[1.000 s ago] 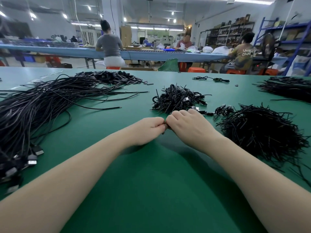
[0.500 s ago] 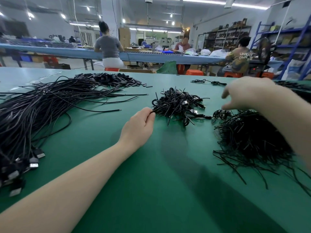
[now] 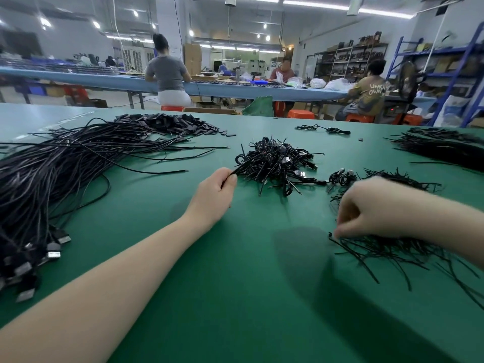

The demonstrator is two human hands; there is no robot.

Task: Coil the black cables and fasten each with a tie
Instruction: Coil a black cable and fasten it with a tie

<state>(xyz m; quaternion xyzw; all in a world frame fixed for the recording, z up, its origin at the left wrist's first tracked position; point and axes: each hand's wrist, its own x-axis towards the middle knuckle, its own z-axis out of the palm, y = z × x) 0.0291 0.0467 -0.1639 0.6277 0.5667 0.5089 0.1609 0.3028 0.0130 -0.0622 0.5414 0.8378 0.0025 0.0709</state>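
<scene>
Fingers (image 3: 230, 180) of the left hand (image 3: 213, 196) curl together and pinch the near end of a thin black cable at the left edge of a tangled heap of coiled black cables with silver plug ends (image 3: 277, 163), which sits at the middle of the green felt-covered table (image 3: 235, 284). The left forearm stretches across the table from the lower left corner. The right hand (image 3: 366, 208) hangs over the right side of the table with its fingers curled downward, thumb and fingertips pressed together at the near edge of a loose mound of short black wire ties (image 3: 387, 247); it seems to pinch one tie, though motion blur hides the exact grip. Several ties stick out from this mound toward the viewer. On the left lies a large sheaf of long, uncoiled black cables (image 3: 52, 169), their flat plugs gathered at the near left edge and their bare ends fanning toward the table's centre. Beyond it sits a pile of small flat black pieces (image 3: 172, 123). A single tied cable (image 3: 324, 129) lies far back, and another dark bundle of wires (image 3: 442, 149) lies at the far right. Behind the table, three people sit at a long blue workbench (image 3: 235, 89).
</scene>
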